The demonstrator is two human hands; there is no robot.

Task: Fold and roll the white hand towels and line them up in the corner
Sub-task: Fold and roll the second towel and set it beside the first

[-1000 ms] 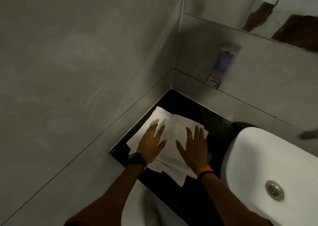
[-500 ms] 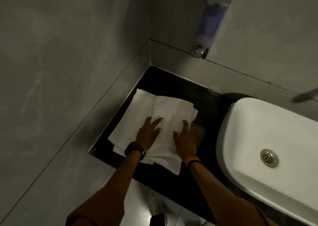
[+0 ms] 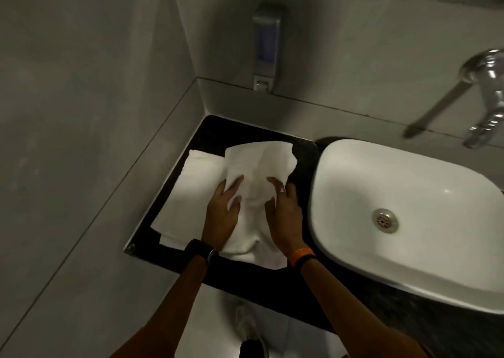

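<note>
A rumpled white hand towel lies on the black counter, bunched up between both hands and partly lifted into soft folds along its far edge. It overlaps a second white towel, which lies flat against the counter's left side, its long edge running along the grey wall. A corner of towel cloth hangs near the counter's front edge, between the two wrists.

The left hand rests on the rumpled towel's left part, fingers spread and curled lightly over a fold, pinching cloth under the fingertips. The right hand presses the towel's right part, fingers bent into the cloth, a ring on one finger. A dark watch sits on the left wrist, an orange and black band on the right.

The counter is a narrow dark slab set into a corner where two grey walls meet. Bare counter shows beyond the towels, in the far corner, and in a thin strip between the towels and the white basin. The basin stands on the counter just right of the right hand, its metal drain well apart from the towels. A soap dispenser hangs on the back wall above the corner, and a chrome tap juts out over the basin's far rim. Pale floor and a shoe show below the counter's front edge.
</note>
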